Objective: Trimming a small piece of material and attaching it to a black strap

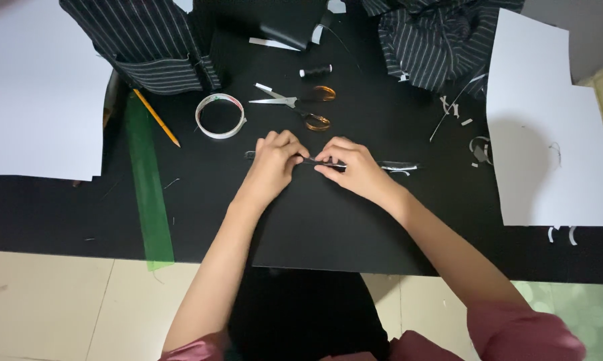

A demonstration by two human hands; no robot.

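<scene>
Seen from above: a black desk [381, 220] with two bare hands meeting at its middle. Left hand [274, 160] and right hand [348, 167] close together, fingertips pinched on a thin dark strip [395, 165] lying flat across the desk, its ends reaching out past both hands. Probably light, limp and floppy, likely to twist or slip; best taken between thumb and forefinger near the middle, as here. Just beyond the hands, scissors [301, 103] with amber handles, blades open. To their left, a roll of tape [220, 116]; farther left, a yellow pencil [156, 117] and a green see-through ruler [147, 194] running toward the near edge. A small black spool of thread [316, 70] behind the scissors. Striped dark cloth [435, 40] bunched at the far right, more at the far left. White sheets of paper [549, 134] on both sides, with small white scraps [478, 147] scattered near the right one.
</scene>
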